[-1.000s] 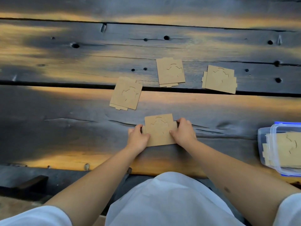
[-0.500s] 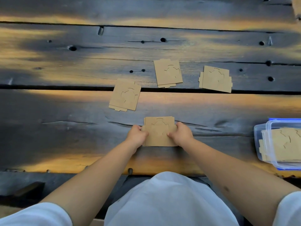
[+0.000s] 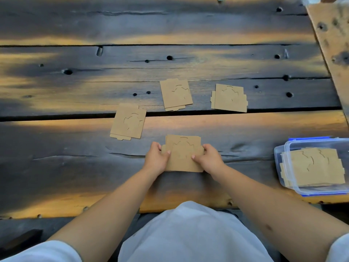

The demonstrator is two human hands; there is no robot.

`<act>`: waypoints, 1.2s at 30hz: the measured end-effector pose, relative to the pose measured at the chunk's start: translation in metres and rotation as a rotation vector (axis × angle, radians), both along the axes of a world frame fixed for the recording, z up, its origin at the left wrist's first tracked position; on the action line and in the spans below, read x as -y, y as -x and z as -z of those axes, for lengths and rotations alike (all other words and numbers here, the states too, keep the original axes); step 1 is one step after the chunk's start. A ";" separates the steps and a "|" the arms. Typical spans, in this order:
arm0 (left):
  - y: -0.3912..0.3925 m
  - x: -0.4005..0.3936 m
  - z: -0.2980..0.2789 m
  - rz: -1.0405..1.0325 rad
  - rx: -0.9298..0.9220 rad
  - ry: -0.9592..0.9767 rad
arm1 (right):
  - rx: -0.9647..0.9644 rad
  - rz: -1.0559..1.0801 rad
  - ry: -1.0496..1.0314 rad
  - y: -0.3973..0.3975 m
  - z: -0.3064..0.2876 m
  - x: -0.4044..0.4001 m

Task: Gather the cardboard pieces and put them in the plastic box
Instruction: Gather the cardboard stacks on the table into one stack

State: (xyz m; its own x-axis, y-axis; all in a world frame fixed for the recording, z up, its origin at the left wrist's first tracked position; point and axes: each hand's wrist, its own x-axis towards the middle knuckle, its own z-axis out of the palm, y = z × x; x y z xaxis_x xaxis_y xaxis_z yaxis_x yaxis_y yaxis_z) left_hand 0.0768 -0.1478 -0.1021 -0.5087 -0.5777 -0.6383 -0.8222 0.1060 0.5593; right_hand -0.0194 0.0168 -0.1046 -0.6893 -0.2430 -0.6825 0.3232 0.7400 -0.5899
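A small stack of brown cardboard pieces (image 3: 182, 154) lies on the dark wooden table right in front of me. My left hand (image 3: 155, 157) grips its left edge and my right hand (image 3: 208, 159) grips its right edge. Three more cardboard stacks lie farther out: one to the left (image 3: 129, 122), one in the middle (image 3: 175, 94), one to the right (image 3: 229, 98). The clear plastic box (image 3: 283, 154) with a blue rim stands at the right edge, with cardboard pieces (image 3: 313, 167) lying inside it.
The table (image 3: 75, 167) is made of dark planks with holes and a wide gap running across behind the near stack. A lighter wooden board (image 3: 334, 35) crosses the far right corner. The table's front edge is just below my hands.
Both hands have stayed on the near stack, squaring it slightly. The view has tilted up a little, so more of the far table shows.
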 end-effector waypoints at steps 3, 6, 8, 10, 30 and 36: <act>0.025 -0.010 0.001 -0.001 -0.027 -0.001 | -0.034 0.031 0.046 0.017 -0.007 -0.017; 0.052 -0.022 0.000 0.024 -0.068 0.011 | -0.115 0.009 -0.014 0.040 -0.014 -0.033; 0.072 -0.031 -0.001 0.053 -0.106 -0.015 | -0.140 0.024 -0.059 0.058 -0.018 -0.042; 0.092 -0.040 -0.003 0.077 -0.145 -0.025 | -0.142 0.028 -0.088 0.078 -0.021 -0.050; 0.295 -0.054 0.008 0.268 -0.068 0.133 | -0.186 0.181 -0.107 0.263 0.004 -0.053; 0.315 -0.062 0.019 0.254 -0.036 0.157 | -0.181 0.128 -0.217 0.282 0.020 -0.042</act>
